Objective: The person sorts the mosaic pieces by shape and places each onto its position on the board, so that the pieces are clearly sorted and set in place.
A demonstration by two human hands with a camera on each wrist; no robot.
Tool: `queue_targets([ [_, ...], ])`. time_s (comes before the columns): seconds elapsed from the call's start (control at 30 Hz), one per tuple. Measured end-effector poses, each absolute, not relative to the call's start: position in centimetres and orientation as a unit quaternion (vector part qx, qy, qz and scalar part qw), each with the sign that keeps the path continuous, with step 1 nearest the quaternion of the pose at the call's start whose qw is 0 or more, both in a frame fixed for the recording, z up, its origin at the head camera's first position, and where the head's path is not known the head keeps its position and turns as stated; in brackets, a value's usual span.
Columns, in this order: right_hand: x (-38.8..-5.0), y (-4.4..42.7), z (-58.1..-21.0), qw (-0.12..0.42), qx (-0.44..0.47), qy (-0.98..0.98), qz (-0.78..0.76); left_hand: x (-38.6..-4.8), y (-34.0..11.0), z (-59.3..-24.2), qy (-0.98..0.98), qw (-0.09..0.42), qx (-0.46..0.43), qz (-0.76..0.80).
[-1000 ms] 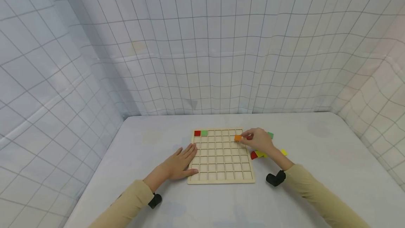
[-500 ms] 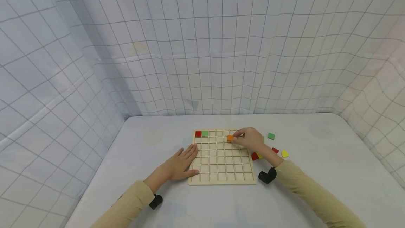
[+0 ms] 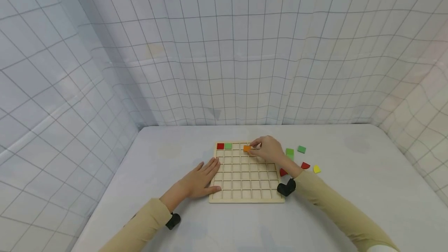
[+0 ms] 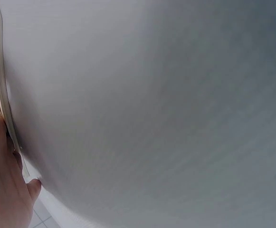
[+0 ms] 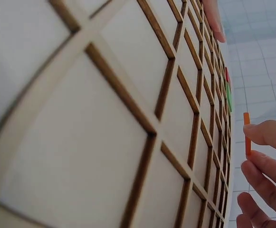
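Observation:
A light wooden grid board [image 3: 232, 185] lies on the white table. In its far left corner cells sit a red square tile [image 3: 220, 146] and, beside it, a light green square tile [image 3: 228, 146]. My right hand [image 3: 269, 149] pinches an orange tile [image 3: 247, 148] between thumb and finger over the far part of the board. The right wrist view shows this orange tile [image 5: 247, 134] edge-on, apart from the grid surface. My left hand [image 3: 200, 180] rests with spread, straight fingers on the board's left edge; only part of that hand [image 4: 4, 185] shows in the left wrist view.
Right of the board lie loose pieces: light green tiles [image 3: 289, 153], a darker green tile [image 3: 301, 149], a red piece [image 3: 305, 165] and a yellow piece [image 3: 316, 169]. Another red piece [image 3: 283, 172] is partly hidden by the right arm. A gridded white curtain [image 3: 224, 69] hangs behind the table.
My right hand has moved left over the board with the orange tile, from near its right side toward the cells by the green tile. The left hand has stayed in place.

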State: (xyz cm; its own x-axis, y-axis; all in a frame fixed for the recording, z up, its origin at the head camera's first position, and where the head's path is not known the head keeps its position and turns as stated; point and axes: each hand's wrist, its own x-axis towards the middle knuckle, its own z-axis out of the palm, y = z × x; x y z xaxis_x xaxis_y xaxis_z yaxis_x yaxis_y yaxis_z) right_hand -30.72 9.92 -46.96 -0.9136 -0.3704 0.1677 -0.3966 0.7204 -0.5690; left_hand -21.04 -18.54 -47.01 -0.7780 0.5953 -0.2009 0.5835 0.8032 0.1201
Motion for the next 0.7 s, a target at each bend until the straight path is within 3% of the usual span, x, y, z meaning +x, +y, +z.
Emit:
queue_targets([
  [0.7,-32.8,7.3,-46.6,-0.001,0.219,-0.931,0.293,-21.2,-18.6,-47.4,0.945,0.113,0.307,0.014],
])
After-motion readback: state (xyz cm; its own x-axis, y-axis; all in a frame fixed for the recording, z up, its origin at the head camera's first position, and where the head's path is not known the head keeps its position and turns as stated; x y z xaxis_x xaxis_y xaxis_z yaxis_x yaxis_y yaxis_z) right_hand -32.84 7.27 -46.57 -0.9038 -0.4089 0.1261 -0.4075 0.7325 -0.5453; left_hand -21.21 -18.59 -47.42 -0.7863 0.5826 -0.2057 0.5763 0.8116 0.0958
